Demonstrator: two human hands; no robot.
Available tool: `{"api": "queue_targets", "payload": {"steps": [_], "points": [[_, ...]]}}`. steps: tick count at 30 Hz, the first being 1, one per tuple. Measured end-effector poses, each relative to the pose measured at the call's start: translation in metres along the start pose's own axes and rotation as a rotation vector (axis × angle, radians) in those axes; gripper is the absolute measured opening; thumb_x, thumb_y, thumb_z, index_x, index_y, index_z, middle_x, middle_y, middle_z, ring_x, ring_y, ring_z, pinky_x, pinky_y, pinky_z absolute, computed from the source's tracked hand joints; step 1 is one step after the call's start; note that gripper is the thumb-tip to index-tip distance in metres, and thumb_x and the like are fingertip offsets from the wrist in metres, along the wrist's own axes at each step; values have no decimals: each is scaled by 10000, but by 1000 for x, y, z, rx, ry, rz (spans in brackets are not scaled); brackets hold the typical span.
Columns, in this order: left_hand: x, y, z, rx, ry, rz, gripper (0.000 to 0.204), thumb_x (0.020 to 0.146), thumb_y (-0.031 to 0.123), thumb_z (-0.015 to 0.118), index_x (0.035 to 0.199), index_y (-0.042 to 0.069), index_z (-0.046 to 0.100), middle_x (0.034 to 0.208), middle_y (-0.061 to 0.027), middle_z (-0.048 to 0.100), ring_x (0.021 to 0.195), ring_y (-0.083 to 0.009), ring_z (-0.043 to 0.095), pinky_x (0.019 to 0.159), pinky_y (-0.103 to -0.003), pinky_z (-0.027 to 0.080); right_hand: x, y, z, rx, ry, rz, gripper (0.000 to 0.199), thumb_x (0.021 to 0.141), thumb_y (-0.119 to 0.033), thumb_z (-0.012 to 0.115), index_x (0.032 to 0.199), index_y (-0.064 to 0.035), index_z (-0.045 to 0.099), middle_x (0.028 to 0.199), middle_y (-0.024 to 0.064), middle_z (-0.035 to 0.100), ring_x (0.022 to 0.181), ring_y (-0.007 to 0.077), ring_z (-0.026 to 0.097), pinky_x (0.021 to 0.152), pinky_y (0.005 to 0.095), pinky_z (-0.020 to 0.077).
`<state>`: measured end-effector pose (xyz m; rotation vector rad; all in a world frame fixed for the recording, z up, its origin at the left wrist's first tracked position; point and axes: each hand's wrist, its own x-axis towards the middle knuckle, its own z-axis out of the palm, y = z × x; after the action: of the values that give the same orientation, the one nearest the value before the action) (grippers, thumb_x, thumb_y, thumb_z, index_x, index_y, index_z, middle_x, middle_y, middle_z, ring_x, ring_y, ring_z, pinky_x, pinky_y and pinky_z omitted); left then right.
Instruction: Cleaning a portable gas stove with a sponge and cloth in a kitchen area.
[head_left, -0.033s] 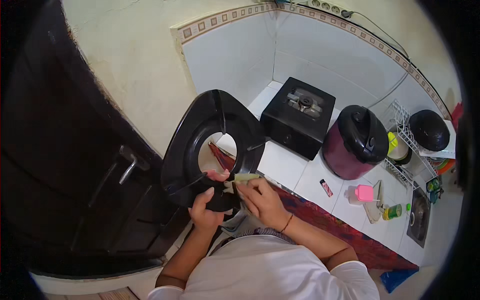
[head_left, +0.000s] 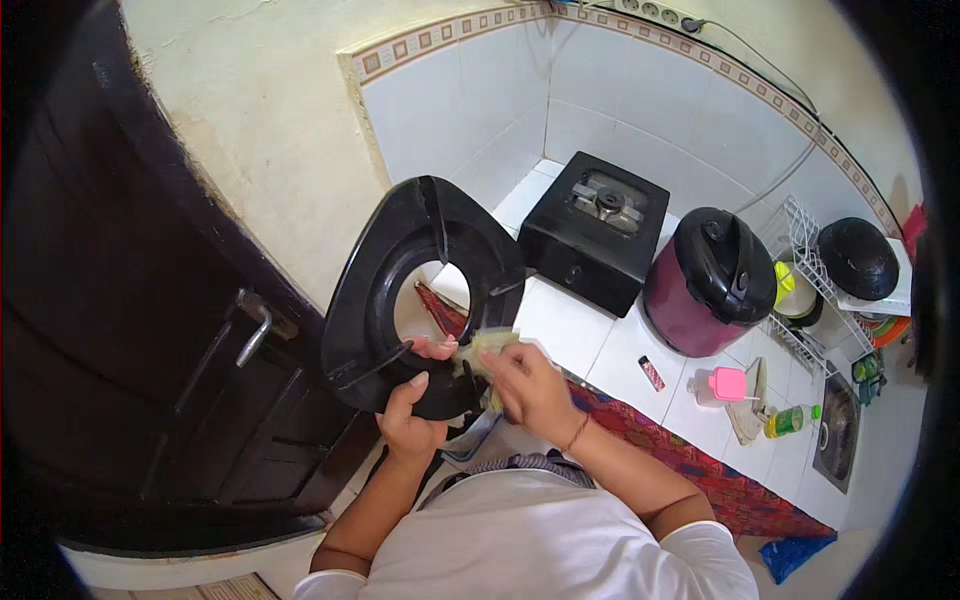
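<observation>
Stove top plate (head_left: 400, 270), black and rounded with a large round hole in its middle and thin pot-support prongs around that hole, is held up on edge in front of the person, over the near left part of the white tiled counter (head_left: 590, 345). The left hand (head_left: 412, 415) grips its lower rim, thumb up on the front face and fingers curled behind. The right hand (head_left: 530, 385) is closed around a pale yellowish scrubbing cloth (head_left: 478, 348), pinching it against the plate's lower right rim, just beside the left hand's fingertips.

Behind the plate on the counter lies a strip of red patterned cloth (head_left: 680, 450), running along the near edge toward the right. Further back sits a black single-burner gas stove (head_left: 595, 230), and to its right a maroon rice cooker (head_left: 705, 285) with a black lid. Near the cooker's base lie a small red lighter (head_left: 651, 372) and a pink plastic container (head_left: 722, 385), with a green bottle (head_left: 790, 420) on its side further right. A white wire rack (head_left: 815, 260) at the far right carries a black wok (head_left: 857, 257). To the left stands a dark wooden door (head_left: 120, 330) with a metal handle (head_left: 256, 330).
</observation>
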<state>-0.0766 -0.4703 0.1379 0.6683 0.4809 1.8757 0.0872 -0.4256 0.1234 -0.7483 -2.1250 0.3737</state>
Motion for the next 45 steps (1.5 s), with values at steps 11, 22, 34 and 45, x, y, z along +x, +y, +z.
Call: {"api": "queue_targets", "payload": {"steps": [11,22,34,45], "points": [[-8,-19,3,140,35,-117,477,749,169,482,1185,-23,491,1010,-173,609,1065,-322,552,1036,-467,356,-35,5,3,-69,31,120,421,791,-39,611,1205,-103,574,901,114,506,829,300,554,665,379,481],[-4,-21,-6,141,46,-175,449,763,174,454,1163,-24,511,980,-167,607,1018,-323,565,1011,-482,376,-49,-5,15,58,72,147,436,758,-4,640,1180,-111,607,897,112,512,786,286,551,645,356,474],[10,13,-3,27,56,-291,436,828,175,427,1204,-40,473,977,-194,630,993,-324,592,929,-447,453,-15,38,-44,-66,507,75,365,808,-62,663,1160,-16,580,1076,153,613,958,307,569,830,376,458],[23,25,0,244,-25,-564,513,915,325,445,1245,-66,488,1113,-231,616,1036,-330,596,970,-431,443,-5,46,-16,-227,33,-63,290,768,-103,695,984,-13,523,882,142,538,797,326,535,651,391,433]]}}
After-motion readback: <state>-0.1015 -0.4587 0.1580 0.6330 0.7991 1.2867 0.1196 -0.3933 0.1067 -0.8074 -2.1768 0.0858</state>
